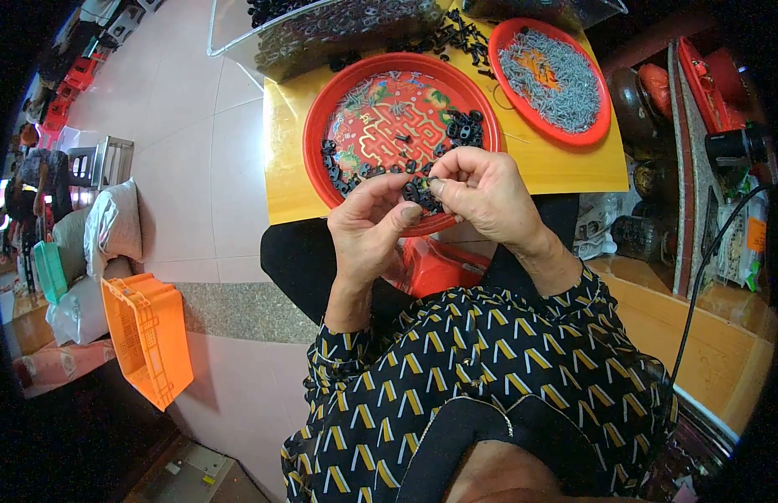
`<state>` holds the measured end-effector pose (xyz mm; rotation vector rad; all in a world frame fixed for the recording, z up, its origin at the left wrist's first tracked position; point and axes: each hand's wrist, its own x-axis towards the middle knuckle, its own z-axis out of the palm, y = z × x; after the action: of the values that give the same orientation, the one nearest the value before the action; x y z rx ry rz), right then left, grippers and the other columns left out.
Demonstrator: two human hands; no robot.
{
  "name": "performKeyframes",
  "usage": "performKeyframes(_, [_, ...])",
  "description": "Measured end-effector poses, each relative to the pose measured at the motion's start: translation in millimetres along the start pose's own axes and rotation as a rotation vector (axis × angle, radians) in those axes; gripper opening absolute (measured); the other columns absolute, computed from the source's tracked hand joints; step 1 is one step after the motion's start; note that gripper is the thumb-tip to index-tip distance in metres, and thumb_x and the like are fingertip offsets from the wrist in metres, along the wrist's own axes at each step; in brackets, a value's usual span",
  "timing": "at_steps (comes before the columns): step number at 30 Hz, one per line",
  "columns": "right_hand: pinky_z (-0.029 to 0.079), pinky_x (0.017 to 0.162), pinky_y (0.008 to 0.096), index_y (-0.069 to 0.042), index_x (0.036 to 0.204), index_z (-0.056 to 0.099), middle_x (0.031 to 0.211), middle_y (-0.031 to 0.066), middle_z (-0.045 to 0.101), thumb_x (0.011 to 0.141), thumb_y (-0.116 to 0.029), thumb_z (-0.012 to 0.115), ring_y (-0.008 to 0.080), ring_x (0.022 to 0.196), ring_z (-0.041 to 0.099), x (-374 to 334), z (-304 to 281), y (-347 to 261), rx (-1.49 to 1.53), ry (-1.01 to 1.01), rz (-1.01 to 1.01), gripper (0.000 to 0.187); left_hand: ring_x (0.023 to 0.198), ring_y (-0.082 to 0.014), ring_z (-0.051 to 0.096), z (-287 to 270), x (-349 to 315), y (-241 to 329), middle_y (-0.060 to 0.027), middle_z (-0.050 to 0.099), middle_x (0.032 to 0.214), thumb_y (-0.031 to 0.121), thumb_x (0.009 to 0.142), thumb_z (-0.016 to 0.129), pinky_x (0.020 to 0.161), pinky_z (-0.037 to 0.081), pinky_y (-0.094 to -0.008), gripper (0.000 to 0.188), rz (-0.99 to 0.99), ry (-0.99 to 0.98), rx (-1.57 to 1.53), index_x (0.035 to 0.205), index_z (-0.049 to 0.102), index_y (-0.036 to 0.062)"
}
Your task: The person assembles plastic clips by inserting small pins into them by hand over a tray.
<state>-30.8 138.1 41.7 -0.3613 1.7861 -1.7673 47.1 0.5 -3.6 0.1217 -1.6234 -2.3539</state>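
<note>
While over red tray (322,126), left hand (368,226), right hand (481,189) both pinch small black part (416,191).

A single head-worn fisheye view looks steeply down from above the person's chest, close to both hands. The left hand (368,230) and right hand (481,193) sit just above centre frame. Beyond the hands, toward the top edge, lies the red tray (338,109) on the yellow table (573,168). Straight edges curve near the rim; the corners are black.
</note>
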Motion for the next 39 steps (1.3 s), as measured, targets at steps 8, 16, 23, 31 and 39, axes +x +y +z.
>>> performKeyframes(8, [0.036,0.044,0.0145,0.0,0.082,0.055,0.064,-0.0034,0.051,0.077,-0.006,0.057,0.0007,0.051,0.045,-0.8,-0.2,-2.2,-0.029,-0.025,-0.005,0.008,0.076,-0.0106,0.056,1.2,-1.4,6.3,-0.0074,0.059,0.087,-0.004,0.073,0.061,0.068,0.047,-0.0217,0.029,0.009,-0.016,0.037,0.1,0.053,-0.005])
performKeyframes(16, [0.036,0.046,0.0139,0.0,0.082,0.055,0.066,-0.0042,0.051,0.077,-0.005,0.057,-0.0003,0.055,0.044,-2.6,-0.4,-3.6,-0.023,-0.022,-0.004,0.007,0.075,-0.0096,0.056,2.5,-0.9,7.1,-0.0059,0.059,0.085,-0.003,0.073,0.061,0.067,0.047,-0.0212,0.028,0.019,-0.007,0.131,0.1,0.054,-0.0045])
performKeyframes(23, [0.039,0.051,0.0148,0.0,0.082,0.055,0.069,-0.0033,0.052,0.077,-0.004,0.056,0.0006,0.059,0.046,-2.7,-1.4,-1.6,-0.06,-0.038,-0.047,0.007,0.074,-0.0091,0.056,4.7,-0.3,4.6,-0.0054,0.059,0.084,-0.003,0.073,0.062,0.065,0.047,-0.0208,0.028,0.025,-0.001,0.149,0.1,0.054,-0.0042])
performKeyframes(31, [0.04,0.051,0.0149,0.0,0.082,0.055,0.07,-0.0027,0.053,0.077,-0.005,0.057,0.001,0.061,0.048,-2.2,-1.4,-0.1,-0.049,-0.037,-0.038,0.008,0.073,-0.0087,0.055,6.1,0.1,0.4,-0.0048,0.059,0.083,-0.003,0.072,0.063,0.065,0.046,-0.0204,0.028,0.011,0.006,0.134,0.099,0.055,-0.0036])
performKeyframes(39, [0.043,0.048,0.0157,0.001,0.084,0.056,0.069,0.0,0.055,0.077,-0.005,0.058,0.0028,0.055,0.051,0.0,-0.2,0.9,-0.003,-0.055,0.033,0.009,0.074,-0.009,0.056,7.2,1.5,1.8,-0.0047,0.059,0.082,-0.003,0.072,0.062,0.065,0.046,-0.0204,0.027,0.019,0.007,0.157,0.098,0.055,-0.0037])
